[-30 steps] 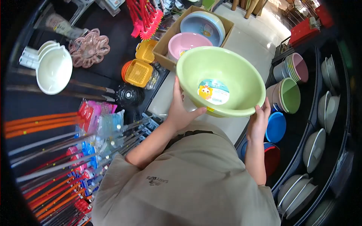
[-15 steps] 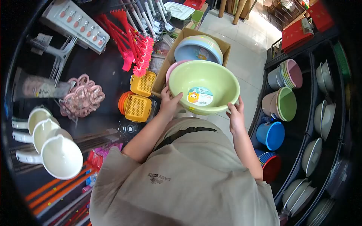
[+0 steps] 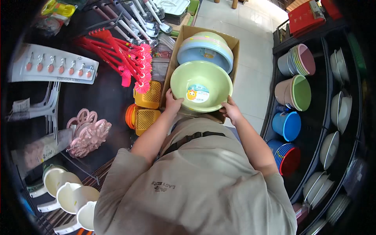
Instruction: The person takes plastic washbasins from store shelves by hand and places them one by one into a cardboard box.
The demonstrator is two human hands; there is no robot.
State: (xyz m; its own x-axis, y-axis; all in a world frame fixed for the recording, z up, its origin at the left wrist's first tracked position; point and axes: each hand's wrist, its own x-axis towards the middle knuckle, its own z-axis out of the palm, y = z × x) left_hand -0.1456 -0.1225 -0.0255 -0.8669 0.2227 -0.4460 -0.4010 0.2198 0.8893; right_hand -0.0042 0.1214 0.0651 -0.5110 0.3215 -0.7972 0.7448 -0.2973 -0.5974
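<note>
A light green plastic basin (image 3: 184, 78) with a round lion-picture sticker is held level in front of me. My left hand (image 3: 173, 102) grips its left rim, thumb over the edge. On the right, my right hand (image 3: 232, 111) clasps the opposite rim, fingers partly under it. The basin is over the near part of a cardboard box (image 3: 235, 44); whether it rests on anything there is hidden. Behind it in the box stands a nested stack of basins, with a blue basin (image 3: 186, 55) at the front.
Yellow baskets (image 3: 147, 119), red brushes (image 3: 117, 55) and white ladles (image 3: 72, 197) are on the left. Right of the tiled floor (image 3: 254, 64), a dark shelf holds stacked buckets, including a blue bucket (image 3: 286, 126), and pale bowls (image 3: 329, 150).
The green basin has moved away from my body and slightly left, now over the box's near part, both hands still on its rim. The pink basin edge behind it is now hidden.
</note>
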